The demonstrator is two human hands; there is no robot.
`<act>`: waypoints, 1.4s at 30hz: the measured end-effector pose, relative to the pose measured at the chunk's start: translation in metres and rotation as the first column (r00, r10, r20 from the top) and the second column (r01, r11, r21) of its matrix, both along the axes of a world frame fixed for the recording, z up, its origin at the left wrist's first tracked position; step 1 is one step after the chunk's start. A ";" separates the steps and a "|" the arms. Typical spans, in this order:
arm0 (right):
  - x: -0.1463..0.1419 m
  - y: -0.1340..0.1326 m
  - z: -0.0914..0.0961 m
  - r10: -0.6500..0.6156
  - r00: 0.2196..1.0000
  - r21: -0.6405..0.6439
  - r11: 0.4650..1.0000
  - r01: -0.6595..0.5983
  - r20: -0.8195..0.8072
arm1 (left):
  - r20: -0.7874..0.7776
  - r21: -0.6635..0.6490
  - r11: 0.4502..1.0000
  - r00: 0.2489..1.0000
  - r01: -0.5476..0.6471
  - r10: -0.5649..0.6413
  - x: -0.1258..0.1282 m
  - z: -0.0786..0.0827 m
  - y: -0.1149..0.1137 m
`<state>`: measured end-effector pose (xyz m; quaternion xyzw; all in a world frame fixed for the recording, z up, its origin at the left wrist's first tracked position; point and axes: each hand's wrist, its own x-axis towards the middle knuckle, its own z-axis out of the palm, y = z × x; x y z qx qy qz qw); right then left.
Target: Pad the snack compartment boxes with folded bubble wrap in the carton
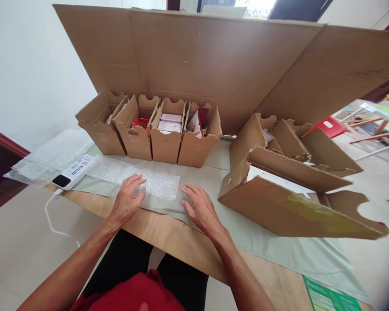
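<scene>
A strip of clear bubble wrap (158, 181) lies flat on the pale green cloth in front of me. My left hand (129, 196) hovers at or rests on its near edge, fingers apart and nothing in them; whether it touches cannot be told. Just off the strip's right end is my right hand (199, 205), open, palm down and holding nothing. Beyond the strip stand cardboard bins: one (165, 147) has white and purple packs, another (134, 142) red packaging, and a third (194, 151) a red and white bag.
To the left, a white device (76, 170) with a black panel and cable sits beside stacked clear plastic sheets (48, 151). More cardboard bins (298, 203) stand at the right, one holding a flat white item (278, 181). A tall cardboard panel (194, 56) rises behind. A green printed sheet (330, 296) lies front right.
</scene>
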<state>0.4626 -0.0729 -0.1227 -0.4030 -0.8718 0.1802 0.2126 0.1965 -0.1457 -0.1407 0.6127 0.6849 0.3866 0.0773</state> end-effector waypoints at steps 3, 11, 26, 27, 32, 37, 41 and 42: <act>-0.039 0.033 -0.001 -0.105 0.993 -0.103 0.989 0.111 0.058 | -0.030 -0.014 1.000 1.000 -0.008 0.007 -0.014 -0.008 -0.005; -0.060 0.024 -0.011 -0.240 0.967 -0.262 0.942 0.209 -0.089 | -0.088 0.054 0.998 0.995 0.042 -0.037 -0.031 -0.024 -0.012; 0.075 -0.145 -0.016 -0.566 0.753 -0.420 0.805 0.419 -0.335 | -0.234 -0.026 0.916 0.888 0.401 -0.396 0.035 -0.037 -0.011; 0.077 -0.139 -0.017 -0.558 0.775 -0.322 0.823 0.469 -0.297 | -0.231 -0.036 0.913 0.885 0.407 -0.404 0.037 -0.036 -0.012; 0.061 -0.093 -0.025 -0.508 0.859 0.013 0.861 0.509 -0.061 | -0.207 -0.076 0.914 0.890 0.398 -0.405 0.041 -0.027 -0.024; 0.050 -0.110 -0.023 -0.397 0.909 -0.110 0.916 0.385 -0.129 | -0.166 -0.062 0.920 0.905 0.387 -0.392 0.049 -0.025 -0.030; 0.068 -0.160 -0.028 -0.523 0.813 -0.355 0.833 0.425 -0.254 | -0.146 -0.059 0.878 0.866 0.476 -0.479 0.072 -0.025 -0.023; 0.072 -0.172 -0.031 -0.538 0.801 -0.371 0.822 0.432 -0.261 | -0.147 -0.069 0.855 0.842 0.515 -0.519 0.078 -0.024 -0.021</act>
